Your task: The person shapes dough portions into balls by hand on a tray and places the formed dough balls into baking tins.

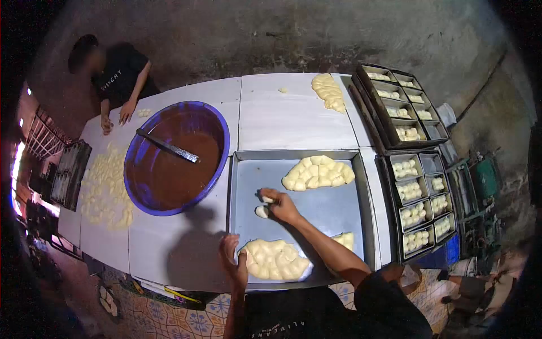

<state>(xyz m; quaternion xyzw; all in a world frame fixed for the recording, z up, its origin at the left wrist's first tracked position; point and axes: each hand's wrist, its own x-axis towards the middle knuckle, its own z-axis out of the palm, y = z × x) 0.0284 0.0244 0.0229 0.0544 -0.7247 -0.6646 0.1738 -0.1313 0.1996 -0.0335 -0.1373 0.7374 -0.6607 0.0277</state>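
Observation:
My right hand (284, 208) is over the left middle of a large grey metal tray (248, 195), its fingers closed round a small piece of dough. Just below those fingers a pale dough ball (262, 212) rests on the tray floor. At the tray's near left edge my left hand (236, 265) holds nothing, thumb apart from the fingers. Right beside it lies a broad mass of joined dough pieces (275, 260). Another dough mass (318, 173) sits at the tray's far side, and a smaller dough portion (344, 240) shows partly behind my right forearm.
Left of the tray stands a blue tub (224, 164) of brown filling, a spatula (169, 147) across it. Loaf pans (415, 213) with dough balls line the right side. Many dough bits (107, 183) cover the left end, where a co-worker (127, 73) handles dough. More dough (328, 92) lies behind.

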